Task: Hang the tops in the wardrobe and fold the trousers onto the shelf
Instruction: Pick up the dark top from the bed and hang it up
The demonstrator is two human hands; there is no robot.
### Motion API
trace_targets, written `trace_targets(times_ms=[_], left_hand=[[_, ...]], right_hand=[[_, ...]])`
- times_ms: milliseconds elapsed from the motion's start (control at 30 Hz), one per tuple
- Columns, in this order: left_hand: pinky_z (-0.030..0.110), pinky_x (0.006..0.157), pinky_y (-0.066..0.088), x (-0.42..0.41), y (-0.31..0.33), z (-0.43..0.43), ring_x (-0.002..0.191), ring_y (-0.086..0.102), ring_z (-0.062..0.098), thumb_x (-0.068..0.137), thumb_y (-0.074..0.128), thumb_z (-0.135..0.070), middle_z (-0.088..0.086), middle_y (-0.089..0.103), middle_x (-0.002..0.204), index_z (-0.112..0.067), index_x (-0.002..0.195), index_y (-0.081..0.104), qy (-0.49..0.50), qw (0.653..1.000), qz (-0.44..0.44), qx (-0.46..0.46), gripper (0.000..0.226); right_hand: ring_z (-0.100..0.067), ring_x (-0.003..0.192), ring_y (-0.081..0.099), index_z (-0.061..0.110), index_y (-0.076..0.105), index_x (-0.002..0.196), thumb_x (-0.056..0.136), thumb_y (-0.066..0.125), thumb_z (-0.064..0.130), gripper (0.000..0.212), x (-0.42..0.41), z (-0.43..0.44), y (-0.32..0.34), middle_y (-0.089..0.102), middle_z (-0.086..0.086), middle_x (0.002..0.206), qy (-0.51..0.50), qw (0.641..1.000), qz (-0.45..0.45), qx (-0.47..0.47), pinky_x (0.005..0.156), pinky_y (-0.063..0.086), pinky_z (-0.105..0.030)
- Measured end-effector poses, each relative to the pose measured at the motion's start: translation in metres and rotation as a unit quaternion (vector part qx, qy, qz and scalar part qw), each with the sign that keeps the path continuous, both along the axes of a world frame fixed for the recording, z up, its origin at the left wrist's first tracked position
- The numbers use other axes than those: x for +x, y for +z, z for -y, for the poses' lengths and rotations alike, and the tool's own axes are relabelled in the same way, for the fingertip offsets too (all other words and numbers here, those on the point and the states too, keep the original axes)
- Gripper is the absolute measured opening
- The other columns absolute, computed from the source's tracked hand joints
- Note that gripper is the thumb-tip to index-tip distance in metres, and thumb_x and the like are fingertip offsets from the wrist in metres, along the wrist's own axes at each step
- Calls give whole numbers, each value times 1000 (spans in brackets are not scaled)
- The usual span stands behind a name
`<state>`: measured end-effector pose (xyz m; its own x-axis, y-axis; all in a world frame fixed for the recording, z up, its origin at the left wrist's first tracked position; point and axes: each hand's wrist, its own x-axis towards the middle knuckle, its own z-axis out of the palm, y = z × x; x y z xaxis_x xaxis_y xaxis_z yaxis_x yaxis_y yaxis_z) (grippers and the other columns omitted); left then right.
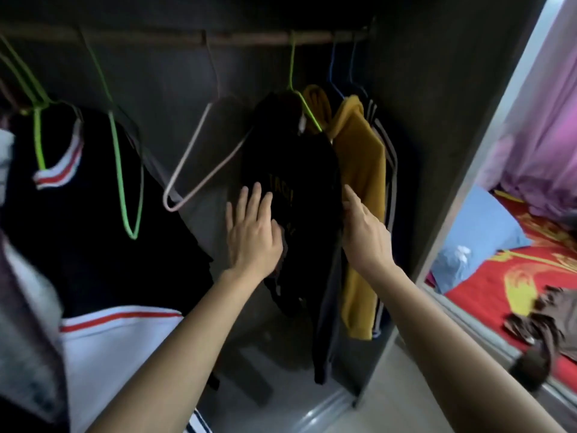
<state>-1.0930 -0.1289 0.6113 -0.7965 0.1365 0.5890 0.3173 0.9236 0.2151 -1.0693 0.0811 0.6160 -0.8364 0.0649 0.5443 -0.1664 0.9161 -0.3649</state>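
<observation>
A black top with yellow lettering (299,170) hangs on a green hanger (304,110) from the wardrobe rail (249,37). My left hand (253,232) lies flat on the top's front, fingers spread and holding nothing. My right hand (363,228) touches the top's right edge with the fingers extended; whether it pinches the cloth I cannot tell. A mustard hoodie (359,189) hangs just right of the black top. An empty pale hanger (199,164) hangs to its left.
A black garment with red-and-white trim (78,189) and an empty green hanger (125,170) fill the left side. The wardrobe's side wall (437,151) stands at the right. Beyond it is a bed with a red cover (499,276) and dark clothes (543,320).
</observation>
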Motion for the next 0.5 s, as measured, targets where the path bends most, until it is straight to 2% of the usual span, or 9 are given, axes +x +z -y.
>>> trace_targets(times_ms=[100,167,300,400,500], left_hand=[[53,121,10,13,-23,-12,151,8,22,101,35,-31,4,17,162,-13,151,32,-6,999,38,5,53],[53,120,11,20,-28,-27,151,9,23,101,29,-37,4,18,162,-13,151,31,-15,999,43,-3,56],[54,120,12,34,-29,-76,150,11,24,101,22,-45,4,19,162,-15,152,30,-39,998,40,-15,60],[54,120,11,48,-25,-134,151,9,23,100,18,-47,4,17,162,-16,153,27,-75,996,37,-26,62],[55,119,11,61,-21,-213,150,11,23,99,19,-46,4,20,162,-15,152,29,-120,992,29,-28,62]], right_hand=[[-26,96,66,27,31,152,97,48,16,59,24,-23,-30,57,0,135,-23,998,48,16,62,37,-29],[-24,93,66,28,37,149,100,44,26,49,37,-43,-40,57,0,132,-48,997,64,21,63,35,-28],[-29,101,66,25,41,147,103,36,38,45,66,-94,-49,56,-3,136,-87,994,65,5,66,41,-32],[-32,107,64,26,44,144,103,38,38,43,91,-146,-52,57,-4,136,-124,990,61,-5,76,50,-40],[-33,109,63,26,46,142,102,41,36,41,126,-211,-55,57,-4,135,-166,984,57,-14,77,50,-42]])
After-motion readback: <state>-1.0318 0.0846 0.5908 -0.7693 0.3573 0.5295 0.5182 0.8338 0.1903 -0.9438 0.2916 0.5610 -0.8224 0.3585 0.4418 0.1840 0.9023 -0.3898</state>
